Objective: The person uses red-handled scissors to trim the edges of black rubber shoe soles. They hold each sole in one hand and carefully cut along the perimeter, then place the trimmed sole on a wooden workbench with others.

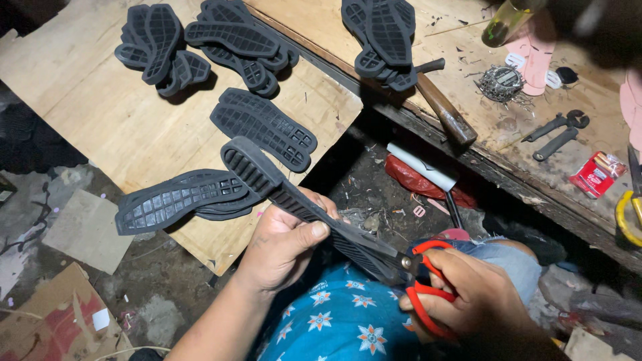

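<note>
My left hand (284,244) grips a black rubber shoe sole (257,170) by its middle, tread side up, toe pointing up-left. My right hand (471,294) holds red-handled scissors (418,274), whose blades lie along the sole's edge near its heel end. Both hands work above my lap, over blue floral cloth (341,317). Just left of the held sole, two more black soles (177,197) lie on the wooden board (120,120).
Piles of black soles (160,47) (241,40) (384,37) sit on the board and bench. On the wooden bench (481,113) lie a hammer (445,110), pliers (555,130), a small red box (592,175) and pink insoles (535,57). Cardboard scraps (57,321) lie on the floor.
</note>
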`<state>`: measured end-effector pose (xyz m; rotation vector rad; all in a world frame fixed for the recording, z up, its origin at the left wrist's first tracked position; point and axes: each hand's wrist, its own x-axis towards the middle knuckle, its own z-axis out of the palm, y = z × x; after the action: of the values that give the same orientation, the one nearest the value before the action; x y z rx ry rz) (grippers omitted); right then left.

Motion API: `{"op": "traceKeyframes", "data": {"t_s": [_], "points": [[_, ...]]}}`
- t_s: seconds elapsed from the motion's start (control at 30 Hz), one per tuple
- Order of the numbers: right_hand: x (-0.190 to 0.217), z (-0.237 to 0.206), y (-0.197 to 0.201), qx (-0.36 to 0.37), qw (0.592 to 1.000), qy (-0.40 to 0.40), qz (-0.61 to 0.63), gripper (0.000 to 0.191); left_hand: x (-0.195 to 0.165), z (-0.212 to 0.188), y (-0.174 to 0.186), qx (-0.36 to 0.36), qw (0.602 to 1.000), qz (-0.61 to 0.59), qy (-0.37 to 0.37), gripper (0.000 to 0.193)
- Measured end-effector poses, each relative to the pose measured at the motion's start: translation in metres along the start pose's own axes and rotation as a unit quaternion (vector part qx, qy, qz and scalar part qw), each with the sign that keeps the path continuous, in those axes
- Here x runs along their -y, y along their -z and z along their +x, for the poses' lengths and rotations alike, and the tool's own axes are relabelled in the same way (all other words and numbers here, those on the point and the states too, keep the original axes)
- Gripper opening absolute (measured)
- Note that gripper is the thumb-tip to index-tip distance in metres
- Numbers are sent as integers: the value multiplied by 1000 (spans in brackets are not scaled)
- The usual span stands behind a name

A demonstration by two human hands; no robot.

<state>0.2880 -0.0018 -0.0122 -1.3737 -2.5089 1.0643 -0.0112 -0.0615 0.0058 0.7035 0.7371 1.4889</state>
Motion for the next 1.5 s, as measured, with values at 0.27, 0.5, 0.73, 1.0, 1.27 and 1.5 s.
{"op": "traceKeyframes", "data": {"t_s": [0.27, 0.5, 0.73, 1.0, 1.27, 1.5], "points": [[4, 1, 1, -50, 992, 107, 32, 51, 2, -1, 3, 5, 1000, 5, 6, 18], [11, 2, 1, -88, 985, 138, 52, 52, 2, -2, -7, -5, 999, -31, 4, 29], [23, 2, 4, 5, 987, -72, 143, 47, 2, -3, 0, -3, 994, -110, 21, 33], [22, 2, 4, 16, 997, 9, 79, 46, 13, -9, 12, -15, 998, -59, 27, 31], [24, 3, 1, -10, 996, 34, 77, 46, 13, -8, 9, -6, 997, -75, 25, 27], [22, 6, -2, -2, 999, -8, 38, 58, 17, -8, 10, 5, 997, -73, 17, 24]]}}
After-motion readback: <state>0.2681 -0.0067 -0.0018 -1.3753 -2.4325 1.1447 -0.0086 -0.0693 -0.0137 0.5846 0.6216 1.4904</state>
